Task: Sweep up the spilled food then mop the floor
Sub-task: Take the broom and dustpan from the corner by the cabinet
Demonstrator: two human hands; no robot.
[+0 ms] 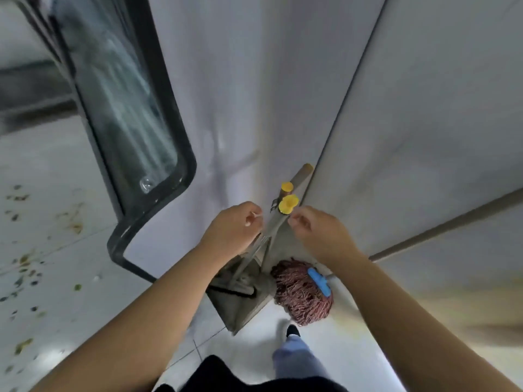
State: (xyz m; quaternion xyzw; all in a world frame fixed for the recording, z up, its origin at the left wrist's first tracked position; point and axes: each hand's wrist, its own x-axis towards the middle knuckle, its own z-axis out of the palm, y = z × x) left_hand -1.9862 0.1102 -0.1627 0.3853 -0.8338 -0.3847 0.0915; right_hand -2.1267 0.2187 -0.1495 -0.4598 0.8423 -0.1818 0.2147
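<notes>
In the corner, my left hand (235, 224) and right hand (317, 230), fingers loosely curled, empty, reach the yellow-capped handles (287, 204); dustpan (243, 301) and mop (302, 295) below, spilled food (25, 261) far left. Best grasp high, lift straight.

The left hand (235, 226) covers the middle of the handles (273, 222) leaning in the wall corner, so it cannot be told whether it touches them. The dustpan (240, 304) below the handles is partly hidden behind the left forearm. Left of the dustpan, the spilled food (25, 264) is blurred specks, cut off by the picture's left edge. The right hand (319, 234) is motion-blurred, its fingertips indistinct beside the handles.
</notes>
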